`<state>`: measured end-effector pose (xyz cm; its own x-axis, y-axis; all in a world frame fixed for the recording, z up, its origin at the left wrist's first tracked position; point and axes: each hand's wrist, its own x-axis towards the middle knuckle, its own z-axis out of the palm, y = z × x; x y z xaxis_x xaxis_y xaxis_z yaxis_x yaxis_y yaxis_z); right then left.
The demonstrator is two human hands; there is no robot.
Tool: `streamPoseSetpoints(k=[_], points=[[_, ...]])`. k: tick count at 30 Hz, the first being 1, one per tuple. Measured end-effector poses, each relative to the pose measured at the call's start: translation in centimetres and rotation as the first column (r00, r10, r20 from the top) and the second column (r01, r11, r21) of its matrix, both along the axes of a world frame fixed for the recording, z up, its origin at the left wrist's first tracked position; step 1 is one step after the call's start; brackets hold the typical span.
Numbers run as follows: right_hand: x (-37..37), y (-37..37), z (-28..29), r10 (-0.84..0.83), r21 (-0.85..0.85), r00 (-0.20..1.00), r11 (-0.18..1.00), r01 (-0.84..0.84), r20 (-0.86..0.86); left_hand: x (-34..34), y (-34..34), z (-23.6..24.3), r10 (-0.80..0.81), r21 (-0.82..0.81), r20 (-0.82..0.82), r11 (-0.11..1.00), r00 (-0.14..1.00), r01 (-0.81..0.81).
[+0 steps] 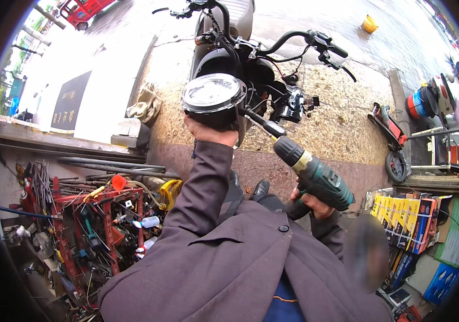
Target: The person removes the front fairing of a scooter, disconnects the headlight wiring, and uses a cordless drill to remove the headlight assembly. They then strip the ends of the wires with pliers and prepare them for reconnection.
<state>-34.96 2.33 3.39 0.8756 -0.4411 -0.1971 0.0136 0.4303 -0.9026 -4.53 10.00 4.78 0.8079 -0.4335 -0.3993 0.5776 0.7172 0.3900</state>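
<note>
A red rack (57,231) on the person's left is crammed with tools, an orange-red funnel (119,182) and white bottles (150,221); at right, yellow-and-black boxes (401,213) stand in a strapped row, their contents hidden, and a yellow bucket (369,24) sits on the paving farther off. Speckled floor (342,129) lies under a partly stripped motorbike (224,32), with a reddish-brown strip (294,169) nearer the person. Before its handlebars, the left hand (210,130), fingers curled, supports a round headlight (212,94) from below. The right hand (315,204) is wrapped around the grip of a green drill (323,180), its bit angled toward the headlight's side. Speckled floor stretches from the motorbike to a red floor jack (393,129) by the right-hand edging.
</note>
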Motion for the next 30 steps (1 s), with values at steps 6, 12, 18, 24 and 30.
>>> streamPoseSetpoints(k=[6,12,18,24,30], points=[[1.6,-1.8,0.5,-0.095,0.051,0.992,0.995,0.091,0.08,-0.3,0.7,0.0,0.03,-0.03,-0.002,0.999,1.0,-0.03],[0.8,-3.6,0.2,-0.161,0.061,0.986,0.986,0.158,0.05,-0.1,2.3,0.2,0.02,-0.068,0.013,0.998,1.0,-0.019],[-0.8,-2.2,-1.0,-0.219,0.169,0.973,0.959,0.227,-0.067,0.1,4.0,0.1,-0.049,-0.148,-0.002,0.988,0.999,0.048],[-2.9,1.6,-6.7,-0.243,-0.016,0.913,0.968,0.252,-0.329,1.3,4.9,-0.6,-0.203,-0.313,0.125,0.921,0.971,0.232],[-2.6,6.1,-20.0,-0.116,-0.264,0.536,0.942,-0.209,-0.836,3.1,8.0,-3.7,-0.339,-0.219,0.096,0.91,0.936,0.352]])
